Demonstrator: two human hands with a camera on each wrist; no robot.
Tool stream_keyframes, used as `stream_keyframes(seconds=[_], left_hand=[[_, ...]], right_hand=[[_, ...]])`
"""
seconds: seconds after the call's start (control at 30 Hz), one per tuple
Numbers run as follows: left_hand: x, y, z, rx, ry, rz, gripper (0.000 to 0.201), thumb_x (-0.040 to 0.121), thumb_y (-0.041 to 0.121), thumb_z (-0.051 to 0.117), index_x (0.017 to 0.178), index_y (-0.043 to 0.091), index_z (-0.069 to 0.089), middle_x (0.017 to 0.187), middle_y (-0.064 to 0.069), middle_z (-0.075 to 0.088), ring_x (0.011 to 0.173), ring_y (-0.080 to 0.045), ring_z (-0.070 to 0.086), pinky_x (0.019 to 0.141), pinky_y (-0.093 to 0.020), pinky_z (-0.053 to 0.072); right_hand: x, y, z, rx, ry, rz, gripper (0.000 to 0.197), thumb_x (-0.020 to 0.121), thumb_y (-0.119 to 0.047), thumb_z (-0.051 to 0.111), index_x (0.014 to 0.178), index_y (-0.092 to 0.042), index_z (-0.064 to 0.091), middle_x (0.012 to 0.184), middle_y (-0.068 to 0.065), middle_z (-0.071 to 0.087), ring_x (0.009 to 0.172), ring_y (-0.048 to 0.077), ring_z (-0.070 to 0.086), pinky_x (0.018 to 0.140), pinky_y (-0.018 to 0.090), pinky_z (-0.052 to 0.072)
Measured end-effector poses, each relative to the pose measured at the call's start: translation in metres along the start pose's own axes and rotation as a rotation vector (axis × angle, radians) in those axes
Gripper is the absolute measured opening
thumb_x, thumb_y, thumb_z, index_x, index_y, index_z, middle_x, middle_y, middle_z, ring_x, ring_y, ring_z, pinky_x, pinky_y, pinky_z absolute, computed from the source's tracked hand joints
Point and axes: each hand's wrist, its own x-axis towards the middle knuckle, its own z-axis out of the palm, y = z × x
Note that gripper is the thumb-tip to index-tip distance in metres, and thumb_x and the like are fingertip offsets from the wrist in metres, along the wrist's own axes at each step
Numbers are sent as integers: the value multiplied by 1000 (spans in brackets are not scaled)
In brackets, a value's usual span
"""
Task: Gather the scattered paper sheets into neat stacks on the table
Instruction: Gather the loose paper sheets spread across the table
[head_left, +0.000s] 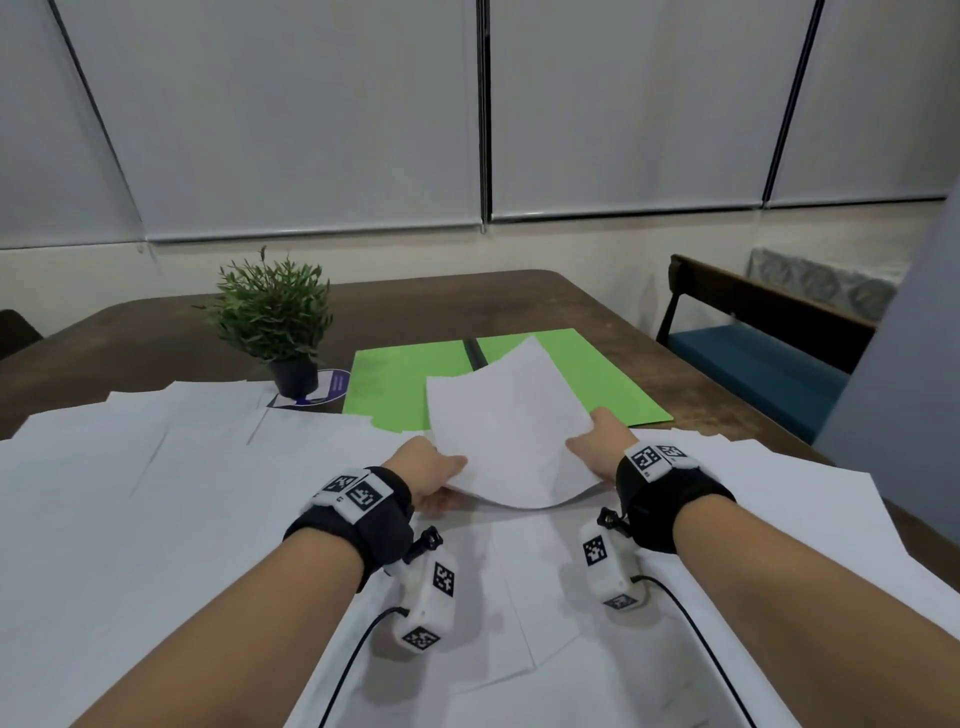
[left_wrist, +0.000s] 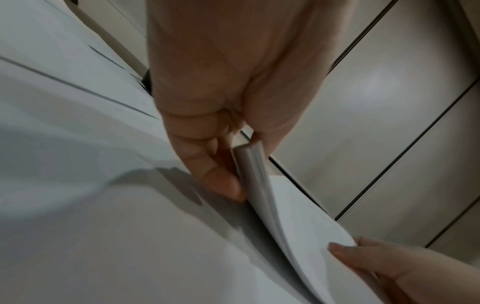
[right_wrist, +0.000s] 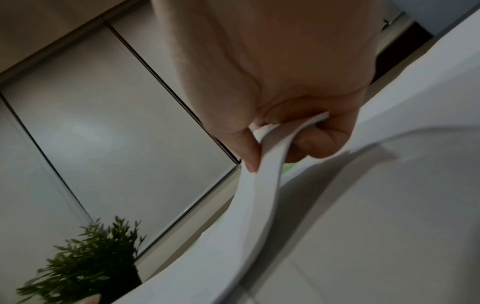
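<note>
A thin stack of white sheets (head_left: 511, 426) is held up off the table, sagging in the middle and tilted away from me. My left hand (head_left: 434, 470) pinches its left edge, thumb on top and fingers beneath; the left wrist view shows that stack edge (left_wrist: 250, 170) between thumb and fingers. My right hand (head_left: 597, 449) grips the right edge, with the stack edge (right_wrist: 270, 156) curling through its fingers. More white sheets (head_left: 156, 493) lie scattered and overlapping across the near table.
A green folder (head_left: 602, 374) lies open behind the held stack. A small potted plant (head_left: 275, 322) stands at the left on a round coaster. The brown table (head_left: 415, 301) stretches behind. A bench with a blue seat (head_left: 753, 374) stands to the right.
</note>
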Motion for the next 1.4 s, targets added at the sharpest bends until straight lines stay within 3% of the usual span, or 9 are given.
stream_keyframes(seconds=[0.13,0.27,0.43,0.53,0.73,0.97,1.17,1.3,1.4], left_hand=[[4,-2,-3,11,42,-12,50,81,34,71,111,-4,57,97,-14,64,83,-31,64,78,-44,58],[-19,-2,-35,90,121,-49,52,88,39,64,124,5,49,112,-11,50,97,-25,55,81,-38,54],[-68,-27,-113,359,250,-132,68,85,50,63,134,5,46,135,-14,50,120,-32,49,98,-39,43],[-109,-59,-159,509,292,-222,68,87,52,59,136,7,48,141,-11,48,128,-29,45,100,-33,35],[-170,-128,-209,743,266,-393,69,85,60,56,133,11,51,139,-6,51,126,-23,47,100,-27,35],[-172,-156,-211,809,148,-303,87,62,76,65,126,18,58,128,-2,60,117,-23,54,103,-31,40],[-176,-149,-199,800,288,-306,99,56,65,78,134,15,41,138,-11,44,124,-28,46,104,-37,41],[-174,-148,-200,855,299,-309,77,71,61,71,128,14,50,134,-13,45,128,-26,37,103,-34,40],[-174,-146,-198,891,319,-274,64,84,53,61,129,10,49,133,-9,50,132,-26,35,103,-32,37]], right_hand=[[1,8,-6,-20,51,61,46,89,-22,61,127,1,49,124,20,58,113,35,56,90,34,45],[-19,-1,-13,-76,104,73,73,82,-40,67,144,-17,33,140,14,42,128,35,42,103,41,38],[-69,-36,4,88,-36,-74,59,82,-39,72,131,-16,48,128,6,53,117,25,53,90,33,45],[-109,-60,32,96,-213,-101,62,81,-48,70,131,-18,48,124,4,55,108,21,58,76,31,49],[-167,-89,92,-256,-422,-90,102,74,-73,61,150,-14,25,154,6,31,139,28,33,112,37,30],[-201,-103,130,-483,-422,-99,97,73,-82,49,148,-23,31,154,14,27,139,33,31,113,42,28],[-213,-106,139,-468,-412,-92,93,75,-82,43,145,-22,34,150,12,33,137,32,33,112,43,28],[-212,-104,146,-489,-318,-110,114,49,-85,63,139,-18,41,141,7,45,128,29,45,104,41,40],[-212,-107,149,-603,-330,-103,108,51,-80,69,136,-18,44,138,10,39,129,35,39,105,47,38]])
